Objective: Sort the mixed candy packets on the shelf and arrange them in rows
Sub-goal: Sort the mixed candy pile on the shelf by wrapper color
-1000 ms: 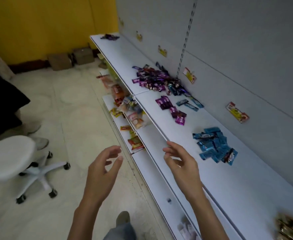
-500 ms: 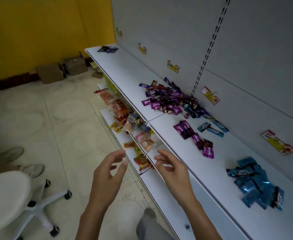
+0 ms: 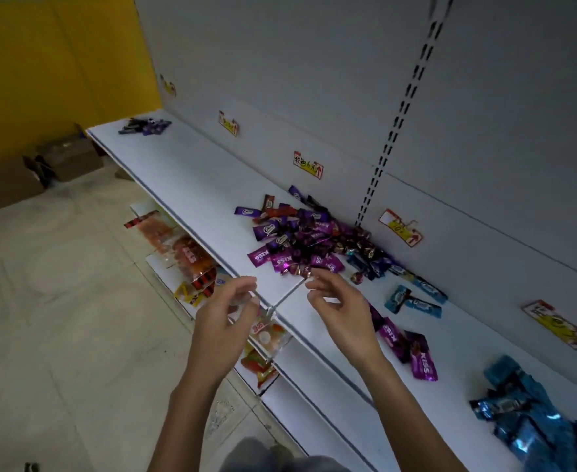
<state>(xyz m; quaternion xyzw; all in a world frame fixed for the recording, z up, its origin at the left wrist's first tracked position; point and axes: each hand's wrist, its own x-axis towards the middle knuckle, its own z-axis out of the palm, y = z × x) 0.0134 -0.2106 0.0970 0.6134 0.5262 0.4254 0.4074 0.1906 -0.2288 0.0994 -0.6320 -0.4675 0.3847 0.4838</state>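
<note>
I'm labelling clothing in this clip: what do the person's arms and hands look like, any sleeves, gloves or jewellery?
The left forearm and right forearm are bare to the frame edge; no sleeves show. The left hand and right hand wear no gloves, rings, watch or bracelet.

Mixed candy packets (image 3: 309, 241) heaped on shelf (image 3: 191, 175)

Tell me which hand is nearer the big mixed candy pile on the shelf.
Right. The right hand hovers with its fingertips just short of the mixed candy pile, at its near edge. The left hand hangs farther back, out past the front edge of the shelf.
</note>
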